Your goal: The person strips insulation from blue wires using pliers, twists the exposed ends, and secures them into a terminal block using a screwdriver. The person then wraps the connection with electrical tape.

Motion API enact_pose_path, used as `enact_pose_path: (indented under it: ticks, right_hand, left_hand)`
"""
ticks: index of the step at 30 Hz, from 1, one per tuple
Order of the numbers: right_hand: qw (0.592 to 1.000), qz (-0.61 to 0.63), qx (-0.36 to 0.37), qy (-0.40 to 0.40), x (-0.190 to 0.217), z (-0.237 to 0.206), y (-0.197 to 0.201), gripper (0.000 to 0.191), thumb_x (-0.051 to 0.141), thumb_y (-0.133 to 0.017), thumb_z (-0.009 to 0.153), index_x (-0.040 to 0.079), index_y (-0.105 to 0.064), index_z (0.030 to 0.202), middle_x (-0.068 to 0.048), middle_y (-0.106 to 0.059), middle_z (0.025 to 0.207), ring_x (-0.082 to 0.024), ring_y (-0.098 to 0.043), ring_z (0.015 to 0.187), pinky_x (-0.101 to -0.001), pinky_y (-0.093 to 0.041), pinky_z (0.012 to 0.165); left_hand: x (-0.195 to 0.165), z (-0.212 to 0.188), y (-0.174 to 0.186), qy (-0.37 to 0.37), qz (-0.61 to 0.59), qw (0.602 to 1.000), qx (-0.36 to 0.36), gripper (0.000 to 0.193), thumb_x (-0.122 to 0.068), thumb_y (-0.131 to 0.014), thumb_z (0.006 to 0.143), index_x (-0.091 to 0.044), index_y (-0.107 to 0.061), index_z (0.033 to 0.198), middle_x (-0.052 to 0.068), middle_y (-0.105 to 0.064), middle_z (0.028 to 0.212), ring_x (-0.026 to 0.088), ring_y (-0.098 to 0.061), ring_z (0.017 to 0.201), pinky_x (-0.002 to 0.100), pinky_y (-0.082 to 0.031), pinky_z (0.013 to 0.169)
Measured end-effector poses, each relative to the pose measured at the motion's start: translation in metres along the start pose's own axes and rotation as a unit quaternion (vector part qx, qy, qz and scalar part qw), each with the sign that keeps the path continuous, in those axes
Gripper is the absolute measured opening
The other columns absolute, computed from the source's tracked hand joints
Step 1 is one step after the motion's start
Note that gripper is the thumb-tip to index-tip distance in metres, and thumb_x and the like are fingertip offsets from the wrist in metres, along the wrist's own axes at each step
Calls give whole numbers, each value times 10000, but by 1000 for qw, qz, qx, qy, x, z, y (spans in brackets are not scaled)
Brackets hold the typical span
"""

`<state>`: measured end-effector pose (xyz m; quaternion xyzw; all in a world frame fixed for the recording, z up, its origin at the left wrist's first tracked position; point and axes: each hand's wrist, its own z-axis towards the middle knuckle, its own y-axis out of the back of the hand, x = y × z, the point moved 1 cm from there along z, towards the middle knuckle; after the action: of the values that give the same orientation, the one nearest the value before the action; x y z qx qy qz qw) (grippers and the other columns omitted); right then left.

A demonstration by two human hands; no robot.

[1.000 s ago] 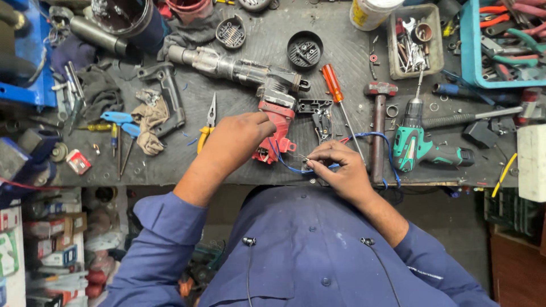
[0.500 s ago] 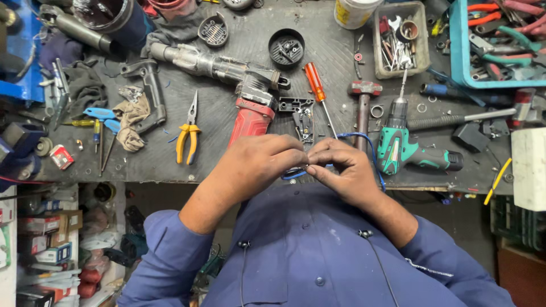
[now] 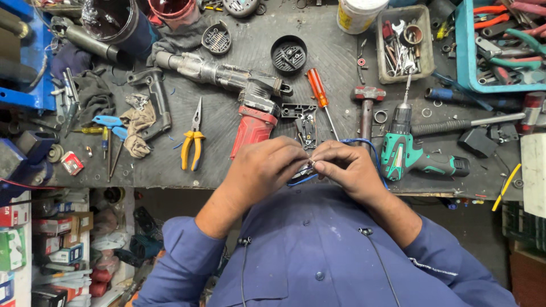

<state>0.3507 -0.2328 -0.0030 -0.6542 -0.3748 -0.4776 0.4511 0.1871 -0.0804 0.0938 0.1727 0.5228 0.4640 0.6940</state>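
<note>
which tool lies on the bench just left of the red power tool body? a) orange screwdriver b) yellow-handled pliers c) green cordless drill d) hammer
b: the yellow-handled pliers lie just left of the red power tool body, while the green cordless drill, hammer and orange screwdriver all lie to its right.

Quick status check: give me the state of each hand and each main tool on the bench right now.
left hand: pinching the blue wire
right hand: pinching the same wire
pliers: lying flat, handles slightly apart
cordless drill: on its side, bit fitted
hammer: lying flat
orange screwdriver: lying flat
</note>
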Motion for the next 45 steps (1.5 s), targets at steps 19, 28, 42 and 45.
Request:
enact_pose_path:
  ticks: [19, 28, 42, 45]
  right_hand:
    - [979, -85, 15, 187, -12, -5, -8, 126, 62, -778, 915, 19, -714, 1015, -84, -681, 1065, -185, -652, 1034, -323, -538, 939]
    - [956, -165, -14, 244, -3, -8, -12, 139, 77, -788, 902, 25, -718, 1010, -94, -703, 1032, -203, -682, 987, -326, -547, 918]
    - [944, -230, 15, 238, 14, -11, -14, 169, 5, -765, 869, 9, -716, 1031, -109, -706, 1039, -224, -704, 978, -329, -569, 878]
    - [944, -225, 3, 242, 14, -11, -13, 176, 11, -780, 866, 15, -718, 1031, -107, -709, 1034, -223, -698, 988, -331, -562, 883]
  left_hand:
    - [-13, -18, -5, -40, 35, 999, -11, 174, -127, -782, 893, -75, -700, 1038, 44, -694, 1006, 221, -704, 858, 349, -565, 722]
    - [-20, -20, 0, 21, -21, 999, -13, 163, -123, -781, 900, -62, -686, 1019, 61, -690, 984, 242, -702, 857, 350, -569, 738]
    - [-17, -2, 8, -15, 35, 998, 56, 182, -186, -780, 901, -74, -673, 998, 56, -647, 929, 246, -658, 816, 364, -534, 678]
    - [-19, -1, 7, -22, 32, 999, 33, 183, -184, -791, 907, -78, -669, 994, 51, -656, 947, 244, -669, 839, 364, -538, 693]
